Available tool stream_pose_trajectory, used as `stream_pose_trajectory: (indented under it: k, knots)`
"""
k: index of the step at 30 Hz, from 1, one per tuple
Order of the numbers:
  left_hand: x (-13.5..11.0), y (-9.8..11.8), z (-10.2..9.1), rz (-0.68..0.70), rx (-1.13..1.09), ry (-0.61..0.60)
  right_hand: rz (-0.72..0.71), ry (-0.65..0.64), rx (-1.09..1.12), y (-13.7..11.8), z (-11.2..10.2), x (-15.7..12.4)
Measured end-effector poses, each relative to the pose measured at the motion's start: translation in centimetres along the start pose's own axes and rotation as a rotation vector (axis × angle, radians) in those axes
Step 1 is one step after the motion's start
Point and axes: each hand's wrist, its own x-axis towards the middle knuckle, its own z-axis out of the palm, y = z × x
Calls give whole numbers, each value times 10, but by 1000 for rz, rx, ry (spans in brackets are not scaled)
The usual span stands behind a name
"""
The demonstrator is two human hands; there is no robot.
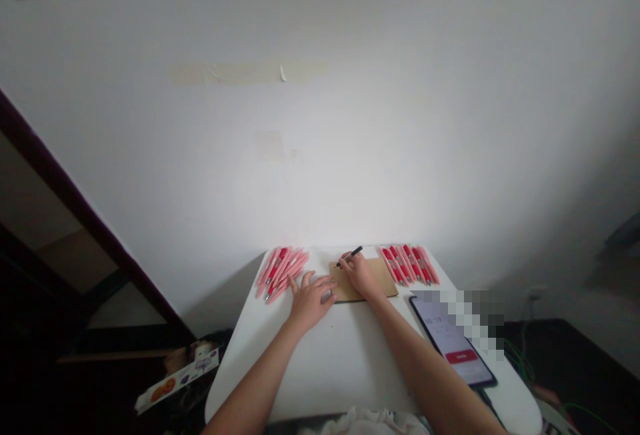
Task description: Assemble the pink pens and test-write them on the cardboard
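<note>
My right hand (359, 275) is closed around a dark pen (351, 256) with its tip on a brown cardboard sheet (381, 278) at the far middle of the white table (340, 355). Beside the sheet's left edge my left hand (311, 296) rests flat with fingers spread, holding nothing. A heap of several pink and red pens (281, 271) lies just left of that hand. Another row of several pink and red pens (409, 264) lies right of the cardboard.
A phone (453, 340) with a lit screen lies at the table's right, partly blurred out. The table stands against a white wall. On the dark floor to the left lies a printed packet (177, 380). Green cables (520, 355) run on the floor at right.
</note>
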Motion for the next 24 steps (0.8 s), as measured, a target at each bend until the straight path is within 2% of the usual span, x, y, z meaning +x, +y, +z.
stream_pose_trajectory:
  k: [8,24]
  knots:
    - [0,4,-6,-30,29,-55,13,14,-60,1,3,1]
    - [0,3,-4,-34,7,-36,-5,61,-47,-1,2,-2]
